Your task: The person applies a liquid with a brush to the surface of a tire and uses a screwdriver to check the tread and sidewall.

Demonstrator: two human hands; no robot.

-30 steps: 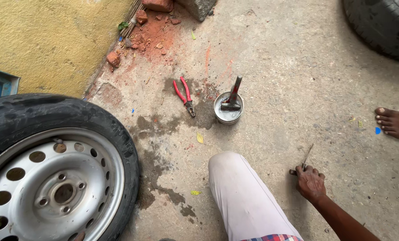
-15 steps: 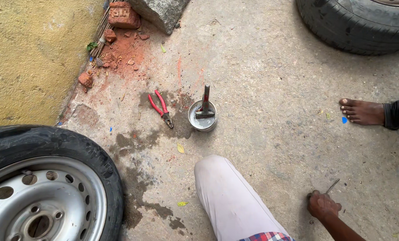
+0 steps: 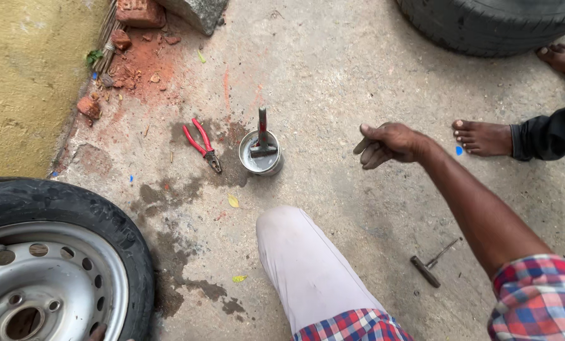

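Grey concrete floor (image 3: 358, 76), damp and stained in patches, fills most of the frame.

My right hand (image 3: 390, 142) hangs in mid-air right of centre, fingers loosely curled and pointing left, holding nothing. Left hand: I cannot find it in view, so I cannot tell how it stands.

Nearest thing to the hand is the small metal tin (image 3: 261, 159), just left of it at centre frame, with a dark tool (image 3: 263, 134) standing upright inside. Red-handled pliers (image 3: 201, 144) lie just beside the tin on its left, jaws toward the lower right. A thin awl-like tool (image 3: 432, 263) lies on the floor lower right, below my forearm. My knee in pale trousers (image 3: 301, 259) sits bottom centre.

Risks as I judge them:
- The upright tool makes the tin top-heavy; a careless reach could knock the handle and tip the tin, spilling whatever is in it.
- The awl sits close under my arm and near where I might shift weight; kneeling or leaning on it could hurt.
- Another person's bare foot (image 3: 481, 137) is close to the right of my hand; a dropped or swung tool could strike it.
- Wet patches by the wheel (image 3: 48, 265) at lower left could make footing slip.
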